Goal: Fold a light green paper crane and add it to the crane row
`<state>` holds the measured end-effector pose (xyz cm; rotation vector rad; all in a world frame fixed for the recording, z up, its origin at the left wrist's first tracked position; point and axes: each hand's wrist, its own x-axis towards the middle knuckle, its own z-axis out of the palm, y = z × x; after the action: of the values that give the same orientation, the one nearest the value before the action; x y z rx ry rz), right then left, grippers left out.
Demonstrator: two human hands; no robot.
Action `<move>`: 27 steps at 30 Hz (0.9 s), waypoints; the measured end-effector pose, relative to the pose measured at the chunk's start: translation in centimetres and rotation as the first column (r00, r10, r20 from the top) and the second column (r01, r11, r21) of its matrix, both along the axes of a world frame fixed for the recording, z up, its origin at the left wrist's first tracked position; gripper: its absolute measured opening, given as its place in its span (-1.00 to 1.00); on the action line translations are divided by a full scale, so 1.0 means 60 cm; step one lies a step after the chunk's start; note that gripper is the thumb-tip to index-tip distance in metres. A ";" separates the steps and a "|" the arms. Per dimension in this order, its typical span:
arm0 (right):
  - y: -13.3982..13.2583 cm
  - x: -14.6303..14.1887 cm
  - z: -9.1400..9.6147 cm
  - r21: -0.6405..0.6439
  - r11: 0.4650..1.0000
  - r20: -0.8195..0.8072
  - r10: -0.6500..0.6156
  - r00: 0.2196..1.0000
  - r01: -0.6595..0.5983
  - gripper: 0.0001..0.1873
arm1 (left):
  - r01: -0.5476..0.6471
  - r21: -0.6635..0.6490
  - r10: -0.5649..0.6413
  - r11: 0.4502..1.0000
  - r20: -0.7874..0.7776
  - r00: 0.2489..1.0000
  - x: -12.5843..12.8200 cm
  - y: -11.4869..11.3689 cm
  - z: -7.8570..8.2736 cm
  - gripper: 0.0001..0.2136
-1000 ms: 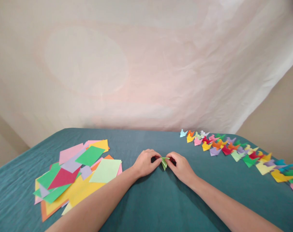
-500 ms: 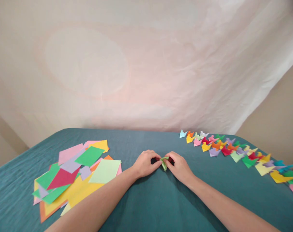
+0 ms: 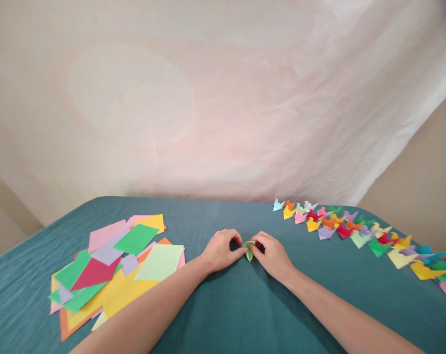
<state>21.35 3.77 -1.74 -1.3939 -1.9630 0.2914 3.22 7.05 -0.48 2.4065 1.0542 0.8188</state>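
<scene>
Both hands are pinching a small light-green folded paper piece (image 3: 249, 249) at table centre.
The left hand (image 3: 220, 250) & right hand (image 3: 271, 253) are gripping it w/ fingertips, just above the teal cloth-covered table (image 3: 223, 300); loose coloured paper sheets (image 3: 112, 265) are lying to the left, a row of folded coloured paper figures (image 3: 359, 231) to the right.

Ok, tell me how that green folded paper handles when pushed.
Probably very light: the left hand and right hand pinch the green folded paper with fingertips only. Its folded layers likely stiffen it, yet it would crush easily. On the wrinkled teal cloth it may snag.
</scene>
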 end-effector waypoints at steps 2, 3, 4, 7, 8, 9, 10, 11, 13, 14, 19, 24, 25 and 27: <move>0.000 0.000 0.000 -0.002 1.000 -0.003 0.002 1.000 -0.002 -0.84 | 0.004 0.002 -0.004 1.000 -0.002 1.000 0.000 0.001 -0.001 -0.87; 0.000 0.000 0.000 -0.001 1.000 -0.005 0.002 1.000 -0.002 -0.84 | 0.009 0.003 -0.009 1.000 -0.003 1.000 0.000 0.001 -0.002 -0.87; 0.000 0.001 -0.001 0.000 1.000 -0.008 0.002 1.000 -0.002 -0.84 | 0.014 0.005 -0.014 1.000 -0.003 1.000 -0.001 0.001 -0.002 -0.87; 0.001 0.000 -0.002 -0.001 1.000 -0.013 -0.001 1.000 0.001 -0.84 | 0.032 0.008 -0.032 0.999 -0.007 0.999 -0.001 0.001 -0.003 -0.87; 0.001 0.000 -0.002 -0.002 1.000 -0.015 -0.002 1.000 0.002 -0.84 | 0.038 0.007 -0.038 0.999 -0.008 0.999 -0.001 0.002 -0.003 -0.87; 0.001 0.000 -0.002 -0.003 1.000 -0.018 -0.002 1.000 0.002 -0.84 | 0.043 0.005 -0.043 0.999 -0.008 0.999 -0.001 0.002 -0.003 -0.87; 0.001 0.000 -0.002 -0.003 1.000 -0.021 -0.002 1.000 0.002 -0.84 | 0.048 0.002 -0.048 0.999 -0.007 0.999 -0.001 0.002 -0.003 -0.88; 0.001 0.000 -0.002 -0.002 1.000 -0.025 -0.002 1.000 0.002 -0.84 | 0.052 0.000 -0.052 0.999 -0.006 0.999 -0.001 0.003 -0.003 -0.88; 0.001 -0.001 -0.001 0.000 1.000 -0.032 -0.003 0.999 0.003 -0.84 | 0.061 -0.003 -0.061 0.998 -0.001 0.998 -0.001 0.003 -0.003 -0.88; 0.001 -0.001 -0.001 0.001 1.000 -0.034 -0.004 0.999 0.004 -0.84 | 0.066 -0.004 -0.066 0.998 0.001 0.998 -0.001 0.003 -0.003 -0.88; 0.002 0.000 -0.004 0.006 1.000 -0.034 -0.008 0.999 0.008 -0.83 | 0.089 -0.007 -0.089 0.996 0.003 0.996 -0.001 0.002 -0.001 -0.89; 0.002 0.002 -0.005 0.005 1.000 -0.034 0.003 0.999 -0.003 -0.81 | 0.127 0.019 -0.127 0.992 -0.010 0.992 -0.001 0.002 -0.001 -0.88; 0.002 0.002 -0.005 0.004 1.000 -0.036 0.009 0.999 -0.009 -0.81 | 0.130 0.021 -0.130 0.991 -0.010 0.992 -0.001 0.002 -0.002 -0.88; 0.002 0.003 -0.004 0.004 1.000 -0.037 0.015 0.999 -0.015 -0.80 | 0.135 0.027 -0.134 0.991 -0.009 0.991 -0.001 0.003 -0.003 -0.90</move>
<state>21.52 3.88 -2.00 -1.3620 -1.9435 0.3184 3.19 7.21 -0.63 2.4744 0.8772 0.7839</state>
